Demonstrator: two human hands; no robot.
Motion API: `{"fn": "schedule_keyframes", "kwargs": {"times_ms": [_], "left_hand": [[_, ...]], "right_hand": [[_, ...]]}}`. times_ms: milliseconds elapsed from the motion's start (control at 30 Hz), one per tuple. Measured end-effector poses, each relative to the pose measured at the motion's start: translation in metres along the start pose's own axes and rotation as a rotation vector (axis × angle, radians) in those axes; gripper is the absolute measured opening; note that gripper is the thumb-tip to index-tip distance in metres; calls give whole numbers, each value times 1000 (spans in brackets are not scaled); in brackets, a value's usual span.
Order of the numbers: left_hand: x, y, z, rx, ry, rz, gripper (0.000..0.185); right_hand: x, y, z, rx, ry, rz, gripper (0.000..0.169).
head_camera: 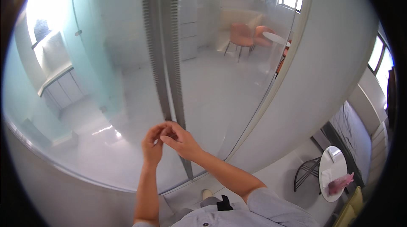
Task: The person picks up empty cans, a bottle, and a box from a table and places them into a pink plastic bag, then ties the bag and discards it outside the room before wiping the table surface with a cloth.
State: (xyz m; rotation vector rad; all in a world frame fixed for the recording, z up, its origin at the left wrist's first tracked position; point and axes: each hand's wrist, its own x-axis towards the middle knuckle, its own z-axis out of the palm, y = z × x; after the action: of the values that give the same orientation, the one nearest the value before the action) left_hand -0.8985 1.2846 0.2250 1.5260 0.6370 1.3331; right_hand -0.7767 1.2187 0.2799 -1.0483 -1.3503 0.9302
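In front of the dark door frame point(173, 93), my two hands meet with curled fingers. My left hand point(154, 144) is upright, its fingertips close to those of my right hand point(181, 141). The fingers overlap, so whether something small sits between them cannot be told. Behind them stand large glass panels point(127, 100), with a row of small dark teeth or bristles along each side of the frame. Whether my hands touch the frame is not clear.
Through the glass show orange chairs point(241, 35), a round white table point(276, 38) and a grey fridge point(189, 25). A pale wall point(311, 68) rises at right. Beyond it stands a white oval table point(332, 163) with a pink plastic bag point(340, 184), beside a yellow-green cushion point(349, 211).
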Motion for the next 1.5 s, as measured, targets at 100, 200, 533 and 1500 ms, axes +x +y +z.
{"fn": "schedule_keyframes", "kwargs": {"times_ms": [100, 200, 533, 1500], "left_hand": [[31, 1, -2, 268, 117, 61, 32], [71, -7, -26, 335, 207, 139, 41], [154, -7, -135, 529, 302, 269, 56], [118, 47, -206, 988, 695, 222, 58]], "right_hand": [[50, 22, -22, -145, -64, -141, 38], [87, 35, -45, -93, 55, -69, 44], [120, 46, -168, -357, 434, -93, 45], [123, 47, -219, -285, 444, -102, 45]]}}
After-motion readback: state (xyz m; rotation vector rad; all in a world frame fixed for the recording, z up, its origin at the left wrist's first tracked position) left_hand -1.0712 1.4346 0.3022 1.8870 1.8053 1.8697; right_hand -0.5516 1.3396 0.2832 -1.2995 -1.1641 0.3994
